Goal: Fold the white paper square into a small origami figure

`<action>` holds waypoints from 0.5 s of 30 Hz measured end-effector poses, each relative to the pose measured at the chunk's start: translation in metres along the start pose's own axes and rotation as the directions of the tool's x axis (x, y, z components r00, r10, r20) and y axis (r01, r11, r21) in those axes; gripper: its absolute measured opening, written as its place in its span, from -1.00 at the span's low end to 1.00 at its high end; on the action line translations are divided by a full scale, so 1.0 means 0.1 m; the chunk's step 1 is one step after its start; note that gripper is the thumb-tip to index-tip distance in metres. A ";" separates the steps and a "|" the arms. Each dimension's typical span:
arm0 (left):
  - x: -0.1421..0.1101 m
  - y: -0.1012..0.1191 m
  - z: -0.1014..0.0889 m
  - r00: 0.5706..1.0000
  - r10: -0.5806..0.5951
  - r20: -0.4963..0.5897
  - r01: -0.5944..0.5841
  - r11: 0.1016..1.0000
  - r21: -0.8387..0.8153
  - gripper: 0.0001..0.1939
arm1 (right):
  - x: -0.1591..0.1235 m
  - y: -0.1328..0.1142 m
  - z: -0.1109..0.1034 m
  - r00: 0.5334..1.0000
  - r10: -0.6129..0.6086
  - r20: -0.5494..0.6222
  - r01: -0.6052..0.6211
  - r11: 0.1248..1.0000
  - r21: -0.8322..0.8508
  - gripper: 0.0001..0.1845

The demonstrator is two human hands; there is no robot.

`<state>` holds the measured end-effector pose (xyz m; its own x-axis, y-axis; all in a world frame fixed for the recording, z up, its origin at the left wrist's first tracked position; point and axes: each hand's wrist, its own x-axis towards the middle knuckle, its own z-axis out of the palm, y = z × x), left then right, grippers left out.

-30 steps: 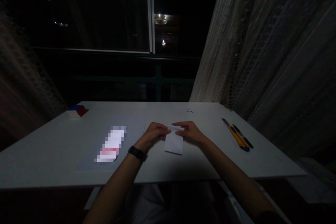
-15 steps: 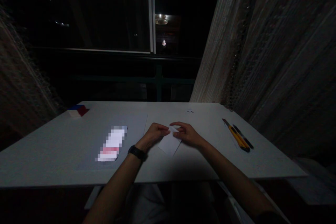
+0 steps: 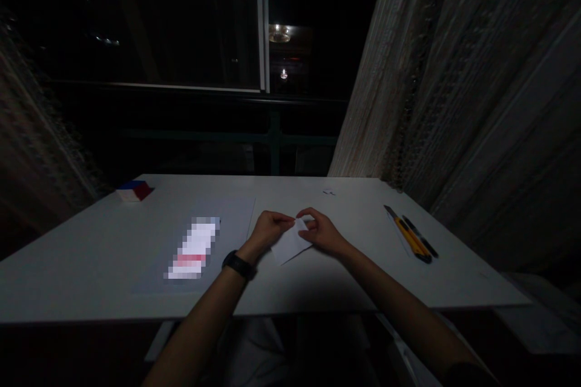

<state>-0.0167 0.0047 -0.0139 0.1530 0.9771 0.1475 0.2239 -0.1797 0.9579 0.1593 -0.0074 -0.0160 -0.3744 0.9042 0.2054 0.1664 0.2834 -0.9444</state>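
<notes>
While your left hand (image 3: pixel 267 230) and right hand (image 3: pixel 323 233) grip the paper (image 3: pixel 288 247) near twelve o'clock, uneven finger pressure could crease it crookedly.

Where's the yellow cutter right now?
In the head view, the yellow cutter lies toward the right of the white table, between the person's right hand and a black pen.

A white rectangular table (image 3: pixel 91 260) stands in dimness before a white-framed window (image 3: pixel 262 30) and a dark green railing (image 3: pixel 275 133). A pale striped fabric curtain (image 3: pixel 365 97) hangs at right, a dim brownish curtain (image 3: pixel 27 115) at left. Beside the window glows a round lamp (image 3: pixel 279 34).
</notes>
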 end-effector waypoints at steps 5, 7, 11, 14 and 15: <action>-0.02 0.03 0.02 0.998 0.042 -0.049 -0.040 0.998 0.039 -0.73 | 0.01 0.01 0.08 0.996 -0.005 -0.094 0.010 0.999 0.052 -0.52; -0.03 0.05 0.03 0.995 0.049 -0.082 -0.044 0.998 0.055 -0.72 | 0.01 0.01 0.12 0.992 -0.009 -0.128 0.018 0.998 0.067 -0.51; -0.05 0.09 0.04 0.987 0.059 -0.149 -0.049 0.996 0.075 -0.73 | 0.01 0.03 0.18 0.984 -0.016 -0.178 0.034 0.995 0.098 -0.51; -0.05 0.11 0.04 0.982 0.075 -0.171 -0.064 0.996 0.068 -0.71 | 0.01 0.04 0.21 0.981 -0.014 -0.193 0.039 0.991 0.127 -0.53; -0.06 0.11 0.04 0.981 0.081 -0.176 -0.070 0.995 0.068 -0.71 | 0.01 0.04 0.21 0.980 -0.015 -0.198 0.042 0.990 0.131 -0.53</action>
<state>-0.0109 -0.0032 -0.0051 -0.0008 0.9640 0.2659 0.2777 -0.2552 0.9261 0.1402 -0.0117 -0.0248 -0.1884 0.9452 0.2667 0.0293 0.2768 -0.9605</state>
